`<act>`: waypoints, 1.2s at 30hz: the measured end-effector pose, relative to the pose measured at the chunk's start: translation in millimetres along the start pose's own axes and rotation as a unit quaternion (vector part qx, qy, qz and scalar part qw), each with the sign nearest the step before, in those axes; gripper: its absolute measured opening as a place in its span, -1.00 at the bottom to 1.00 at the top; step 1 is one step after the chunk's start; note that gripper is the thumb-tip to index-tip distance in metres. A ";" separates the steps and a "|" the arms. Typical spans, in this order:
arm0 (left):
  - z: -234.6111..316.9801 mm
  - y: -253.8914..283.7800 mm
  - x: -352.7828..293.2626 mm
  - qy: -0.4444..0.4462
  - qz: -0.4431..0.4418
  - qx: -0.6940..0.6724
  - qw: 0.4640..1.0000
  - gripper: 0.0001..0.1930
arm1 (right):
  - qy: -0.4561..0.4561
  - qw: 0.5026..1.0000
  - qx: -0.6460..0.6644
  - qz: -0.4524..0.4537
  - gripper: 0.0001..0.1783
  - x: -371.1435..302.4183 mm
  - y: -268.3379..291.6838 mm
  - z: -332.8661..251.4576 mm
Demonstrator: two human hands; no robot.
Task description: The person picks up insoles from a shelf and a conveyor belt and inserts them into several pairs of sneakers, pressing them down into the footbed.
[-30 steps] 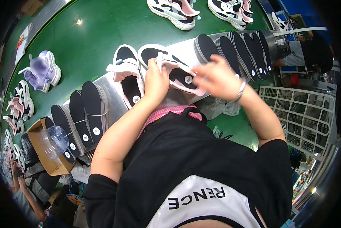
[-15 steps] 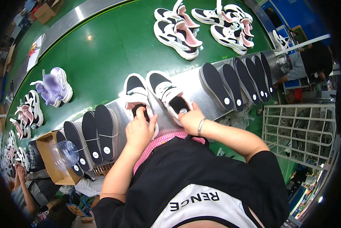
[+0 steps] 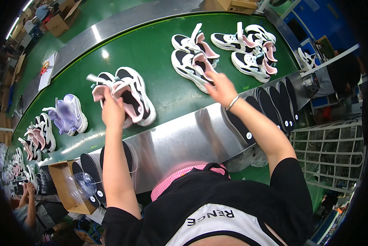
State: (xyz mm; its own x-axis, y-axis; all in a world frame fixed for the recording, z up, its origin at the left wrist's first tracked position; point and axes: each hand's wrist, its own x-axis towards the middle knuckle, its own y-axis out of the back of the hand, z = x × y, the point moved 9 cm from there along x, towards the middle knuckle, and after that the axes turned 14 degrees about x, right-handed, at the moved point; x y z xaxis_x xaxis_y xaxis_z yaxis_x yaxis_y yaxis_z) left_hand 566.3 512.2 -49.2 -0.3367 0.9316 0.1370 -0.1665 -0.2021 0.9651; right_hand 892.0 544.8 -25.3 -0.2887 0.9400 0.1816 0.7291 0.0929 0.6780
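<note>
On the green belt, a pair of white-and-black sneakers with pink lining sits at centre-left. My left hand (image 3: 113, 108) is at the left sneaker (image 3: 105, 78), its fingers curled over the pink collar. The right sneaker (image 3: 137, 92) stands beside it, with a dark insole showing inside. Farther right, my right hand (image 3: 223, 89) closes on the heel of a similar sneaker (image 3: 188, 67), fingertips at its collar. Another sneaker (image 3: 182, 42) of that pair stands just behind it.
Stacks of black insoles (image 3: 237, 125) line the metal ledge (image 3: 180, 133) at right, more stand at left (image 3: 90, 168) by a cardboard box (image 3: 63, 184). Other sneakers (image 3: 249, 65) and a lilac pair (image 3: 71, 112) are on the belt. A white wire rack (image 3: 327, 151) stands right. A co-worker's hands (image 3: 27, 190) show far left.
The pair of sneakers has moved from the metal ledge to the belt, leftward, with my left hand. My right hand has left that pair and reached up and right to another sneaker.
</note>
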 end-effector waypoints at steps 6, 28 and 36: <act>27.6 1.2 -28.2 -0.079 0.048 -0.152 0.984 -0.64 | -0.110 0.971 -0.207 -0.039 -0.30 61.6 -11.5 115.7; 93.5 -82.9 -175.8 -0.071 -0.108 -0.276 0.952 -0.34 | 0.028 0.947 -0.154 -0.282 -0.63 -115.1 -62.8 -24.5; 121.2 -34.1 -142.5 -0.167 -0.041 -0.317 0.933 -0.68 | 0.024 0.997 -0.016 -0.076 -0.75 -161.4 7.1 -5.0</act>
State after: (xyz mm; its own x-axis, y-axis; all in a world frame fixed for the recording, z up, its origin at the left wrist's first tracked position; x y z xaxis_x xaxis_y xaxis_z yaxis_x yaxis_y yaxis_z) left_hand 732.3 423.0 -74.5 -0.0092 0.9725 0.2328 -0.7287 -0.1659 0.6644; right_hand 940.6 392.0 -46.2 -0.4238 0.8992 0.1087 0.6545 0.2211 0.7230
